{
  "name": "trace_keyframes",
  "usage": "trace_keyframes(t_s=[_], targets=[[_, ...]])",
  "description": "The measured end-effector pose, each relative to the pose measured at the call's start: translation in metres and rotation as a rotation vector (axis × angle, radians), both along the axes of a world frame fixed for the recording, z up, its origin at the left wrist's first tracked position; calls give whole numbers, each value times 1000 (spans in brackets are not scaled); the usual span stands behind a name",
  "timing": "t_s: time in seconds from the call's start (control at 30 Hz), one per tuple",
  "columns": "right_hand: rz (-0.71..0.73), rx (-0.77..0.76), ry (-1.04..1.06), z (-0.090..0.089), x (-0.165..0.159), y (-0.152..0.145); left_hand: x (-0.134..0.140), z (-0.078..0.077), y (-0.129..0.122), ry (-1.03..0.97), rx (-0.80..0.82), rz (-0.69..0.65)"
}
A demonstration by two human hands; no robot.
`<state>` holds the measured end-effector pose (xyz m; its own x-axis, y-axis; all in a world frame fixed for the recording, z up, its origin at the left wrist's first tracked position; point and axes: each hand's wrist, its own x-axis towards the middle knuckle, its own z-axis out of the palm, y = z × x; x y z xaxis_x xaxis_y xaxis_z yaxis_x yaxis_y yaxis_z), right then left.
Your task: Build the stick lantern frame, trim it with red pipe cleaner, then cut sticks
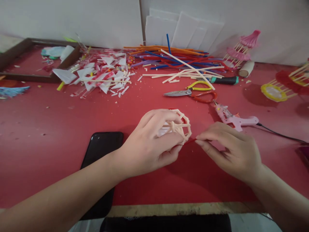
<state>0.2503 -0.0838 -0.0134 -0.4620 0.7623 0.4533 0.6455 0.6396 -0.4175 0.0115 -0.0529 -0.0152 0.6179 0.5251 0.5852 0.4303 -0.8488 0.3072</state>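
Observation:
My left hand (154, 138) is wrapped round a small round frame (187, 125) of cream-coloured rods, held above the red table. Something white shows inside the frame, and part of it is hidden by my fingers. Just to the right, my right hand (229, 148) pinches the end of a thin red pipe cleaner (190, 141). That strand runs across to the lower edge of the frame. A black phone (106, 145) lies on the table, partly under my left forearm.
Beyond my hands lie scissors (177, 93) with yellow and red handles and a pink glue gun (246, 121) with a black cord. Further back are coloured pipe cleaners (145, 53), scraps (106, 71), a wooden frame (54, 77) and a pink tiered model (249, 40). A yellow-edged model (275, 96) stands right.

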Motion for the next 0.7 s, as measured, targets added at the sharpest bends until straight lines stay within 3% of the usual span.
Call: trace_keyframes(t_s=[0.7], targets=[[-5,-136,76,0,-1,0,-1,2,2,-10,-82,-121]])
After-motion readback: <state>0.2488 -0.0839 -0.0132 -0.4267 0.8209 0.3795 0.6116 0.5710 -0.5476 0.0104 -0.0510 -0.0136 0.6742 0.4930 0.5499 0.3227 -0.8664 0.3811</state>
